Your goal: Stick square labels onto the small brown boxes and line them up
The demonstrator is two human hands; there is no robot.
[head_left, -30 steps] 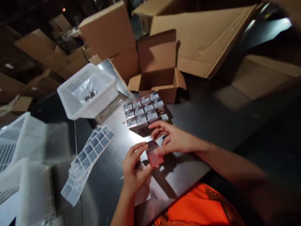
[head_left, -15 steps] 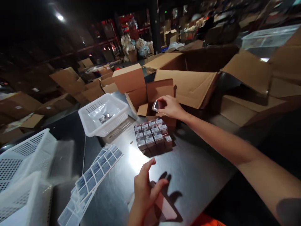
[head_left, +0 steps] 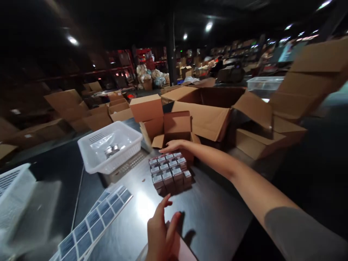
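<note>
My right hand [head_left: 174, 145] reaches forward, fingers stretched out to the left, over the mouth of a small open carton [head_left: 177, 122] and just behind a block of small dark boxes [head_left: 170, 172]. No box shows in it. The small boxes stand close together in rows, white barcode labels on top. Nearer to me, my left hand [head_left: 160, 226] hangs with thumb and fingers apart and nothing between them. A pale pink flat item [head_left: 183, 250] lies below it, partly hidden. Sheets of dark square labels [head_left: 95, 221] lie to the left on the metal table [head_left: 214, 206].
A white plastic basket [head_left: 108, 165] holding clear bags and small silvery pieces stands left of the boxes. Another white basket [head_left: 16, 188] sits at the far left. Large open cartons [head_left: 201, 117] crowd behind, with another open carton [head_left: 261, 141] on the right.
The small box earlier in my right hand is no longer visible there. That hand has lowered towards the carton mouth with its fingers extended. My view has tilted up; my left hand stays open.
</note>
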